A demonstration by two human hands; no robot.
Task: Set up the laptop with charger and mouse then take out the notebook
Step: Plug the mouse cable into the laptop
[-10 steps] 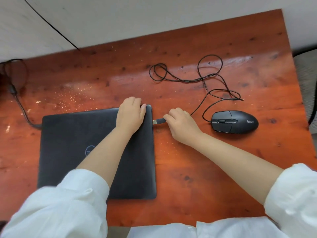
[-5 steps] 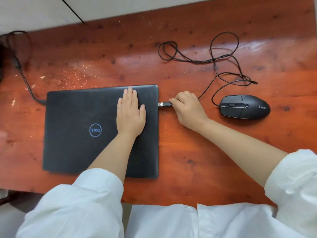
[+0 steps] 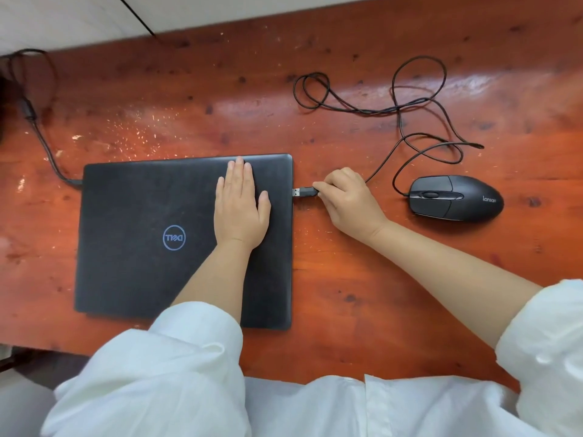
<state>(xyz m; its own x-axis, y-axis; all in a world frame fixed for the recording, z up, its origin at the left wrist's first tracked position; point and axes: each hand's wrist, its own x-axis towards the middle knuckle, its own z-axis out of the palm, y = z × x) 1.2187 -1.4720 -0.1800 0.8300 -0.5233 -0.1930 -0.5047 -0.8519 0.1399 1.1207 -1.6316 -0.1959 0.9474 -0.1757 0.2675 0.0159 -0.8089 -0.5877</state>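
Note:
A closed black laptop (image 3: 142,234) lies on the red-brown wooden table (image 3: 347,310). My left hand (image 3: 241,206) rests flat on its lid near the right edge, fingers together and extended. My right hand (image 3: 348,200) pinches the mouse's USB plug (image 3: 304,192), whose metal tip sits right at the laptop's right side. The black wired mouse (image 3: 456,198) lies to the right, its thin cable (image 3: 403,108) looped across the table behind it. A charger cable (image 3: 47,146) runs from the far left into the laptop's left edge. No notebook is in view.
A white wall and floor strip (image 3: 79,17) lie beyond the table's far edge. The charger cable coils at the far left corner. My white sleeves fill the bottom of the view.
My left hand has flattened from gripping the laptop's far corner to lying palm-down on the lid. The USB plug has closed in on the laptop's right side. The camera has shifted.

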